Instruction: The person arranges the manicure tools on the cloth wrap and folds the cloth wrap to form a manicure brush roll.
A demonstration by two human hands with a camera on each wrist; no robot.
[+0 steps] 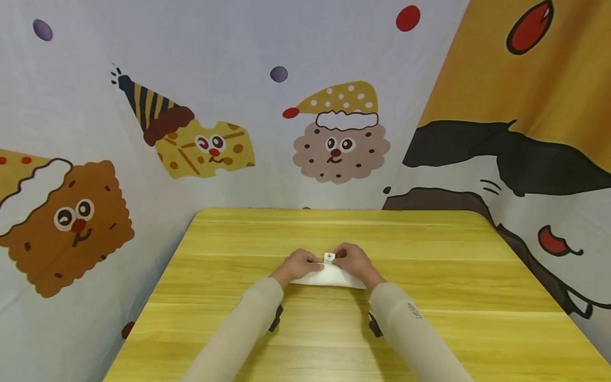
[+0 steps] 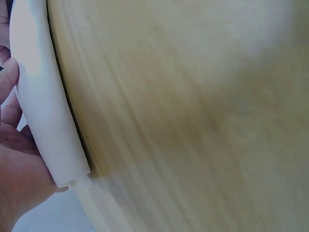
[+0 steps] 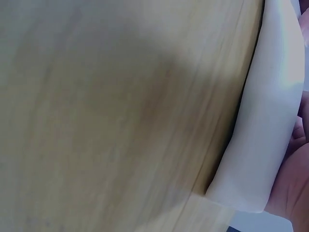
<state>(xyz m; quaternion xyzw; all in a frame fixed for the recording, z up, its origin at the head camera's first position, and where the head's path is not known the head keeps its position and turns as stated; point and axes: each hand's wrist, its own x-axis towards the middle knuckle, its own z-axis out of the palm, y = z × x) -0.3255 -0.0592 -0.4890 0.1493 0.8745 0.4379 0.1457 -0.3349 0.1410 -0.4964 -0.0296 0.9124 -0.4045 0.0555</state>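
Observation:
A long, narrow white pouch (image 1: 329,277) with a smooth, leather-like surface lies across the table. From its far edge a small white tab with a round metal snap button (image 1: 329,257) sticks up. My left hand (image 1: 298,265) grips the pouch just left of the tab, thumb on the near face. On the other side, my right hand (image 1: 354,260) pinches at the tab's right edge. In the left wrist view the pouch's rounded end (image 2: 48,111) rests against the palm. The right wrist view shows the other end (image 3: 263,121) in front of the fingers, which are partly hidden.
A yellow wood-grain table (image 1: 229,239) spreads around the hands. Behind it hangs a white cloth (image 1: 229,58) printed with cartoon figures, close to the table's far edge. Black wrist straps (image 1: 276,318) show beneath the sleeves.

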